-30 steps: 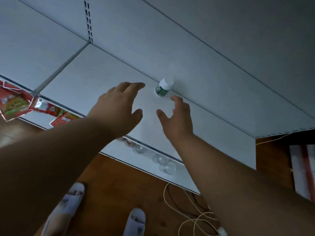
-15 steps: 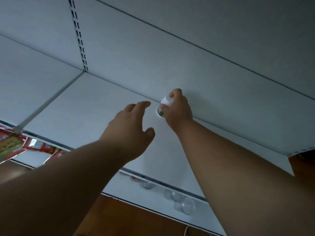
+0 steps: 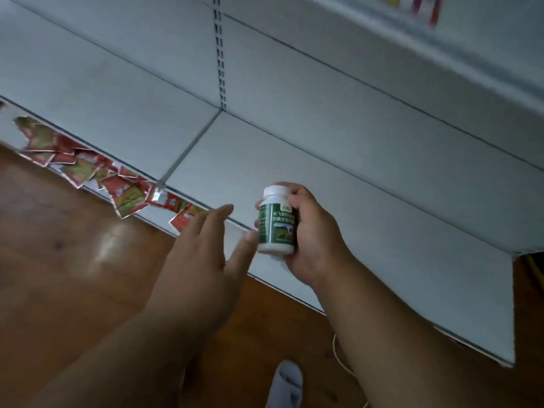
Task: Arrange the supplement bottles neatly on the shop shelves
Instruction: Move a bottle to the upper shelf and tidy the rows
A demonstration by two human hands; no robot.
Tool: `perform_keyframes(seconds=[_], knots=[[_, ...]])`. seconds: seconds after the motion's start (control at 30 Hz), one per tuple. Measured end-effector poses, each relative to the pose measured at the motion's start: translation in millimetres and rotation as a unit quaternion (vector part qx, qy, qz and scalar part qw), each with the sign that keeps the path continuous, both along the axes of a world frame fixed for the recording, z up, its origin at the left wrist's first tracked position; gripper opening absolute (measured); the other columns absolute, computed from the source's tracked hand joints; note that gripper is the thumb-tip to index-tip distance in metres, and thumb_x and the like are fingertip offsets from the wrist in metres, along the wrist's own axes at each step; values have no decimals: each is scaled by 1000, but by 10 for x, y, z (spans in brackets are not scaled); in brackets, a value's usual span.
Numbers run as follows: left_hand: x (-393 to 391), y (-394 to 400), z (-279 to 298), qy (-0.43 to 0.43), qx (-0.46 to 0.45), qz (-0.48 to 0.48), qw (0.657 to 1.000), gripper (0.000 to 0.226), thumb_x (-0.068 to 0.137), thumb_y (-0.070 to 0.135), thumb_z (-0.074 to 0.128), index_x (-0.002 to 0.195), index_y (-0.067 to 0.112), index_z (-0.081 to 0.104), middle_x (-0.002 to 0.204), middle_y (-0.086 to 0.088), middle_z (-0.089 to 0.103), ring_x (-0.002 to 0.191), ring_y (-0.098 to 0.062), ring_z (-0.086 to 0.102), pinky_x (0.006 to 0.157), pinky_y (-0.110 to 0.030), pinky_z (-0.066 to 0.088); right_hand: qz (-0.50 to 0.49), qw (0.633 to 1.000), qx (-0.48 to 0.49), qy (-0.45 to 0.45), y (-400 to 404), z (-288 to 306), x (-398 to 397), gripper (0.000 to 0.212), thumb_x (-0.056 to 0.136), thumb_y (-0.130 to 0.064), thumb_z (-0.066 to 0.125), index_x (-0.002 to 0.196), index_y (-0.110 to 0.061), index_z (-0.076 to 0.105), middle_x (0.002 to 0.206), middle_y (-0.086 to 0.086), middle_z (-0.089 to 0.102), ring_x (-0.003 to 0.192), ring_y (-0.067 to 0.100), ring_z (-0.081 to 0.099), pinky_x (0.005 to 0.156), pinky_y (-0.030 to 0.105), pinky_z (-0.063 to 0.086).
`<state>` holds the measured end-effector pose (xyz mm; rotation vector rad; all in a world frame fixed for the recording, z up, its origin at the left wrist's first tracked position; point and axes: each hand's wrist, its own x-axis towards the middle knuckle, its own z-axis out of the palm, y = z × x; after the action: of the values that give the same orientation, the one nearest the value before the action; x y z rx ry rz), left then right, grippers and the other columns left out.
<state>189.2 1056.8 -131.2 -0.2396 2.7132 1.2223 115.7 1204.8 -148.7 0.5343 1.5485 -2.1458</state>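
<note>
One supplement bottle [image 3: 276, 220] stands upright in your right hand [image 3: 312, 231], fingers wrapped around it, above the shelf [image 3: 368, 207], while your left hand [image 3: 206, 245] waits beside it, fingers straight.

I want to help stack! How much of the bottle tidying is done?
Nothing looks placed yet: the shelf shows no bottles standing on it. In hand now: the right hand grips one bottle, cap up, above the shelf's front edge, and the left hand reaches toward it, fingers straight. Left to do: set it down neatly. No other bottles are in view.
</note>
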Motion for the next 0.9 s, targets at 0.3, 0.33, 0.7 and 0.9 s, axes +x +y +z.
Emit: perform_keyframes(seconds=[0.3,0.33,0.7,0.9], knots=[[1002,-935,1970,37,-46,42,997,79,88,73,18,148,24,35,143,6,42,130,-5,35,104,-32,32,170,981,11,95,-1150,1991,849,21,97,-37,57,114,-27,62,110,8,70,98,25,71,83,48,58],[1124,-1074,2134,40,-50,45,997,79,90,73,16,147,23,36,143,5,44,131,-7,36,105,-35,34,186,978,5,95,-1285,2150,952,24,92,-41,63,113,-28,62,110,8,71,98,27,72,84,49,58],[1114,-2982,3495,117,-84,66,987,94,82,84,2,148,26,35,148,11,39,137,-6,33,111,-42,34,220,955,-71,185,-3150,3642,717,36,79,-29,64,113,-19,59,95,-1,73,88,18,72,73,37,60],[666,-3736,3835,93,-134,48,985,100,69,92,-7,153,40,10,159,18,16,145,-3,15,118,-36,24,199,940,0,276,-3803,3914,277,28,81,-41,63,109,-37,62,112,-5,70,104,16,69,83,38,57]])
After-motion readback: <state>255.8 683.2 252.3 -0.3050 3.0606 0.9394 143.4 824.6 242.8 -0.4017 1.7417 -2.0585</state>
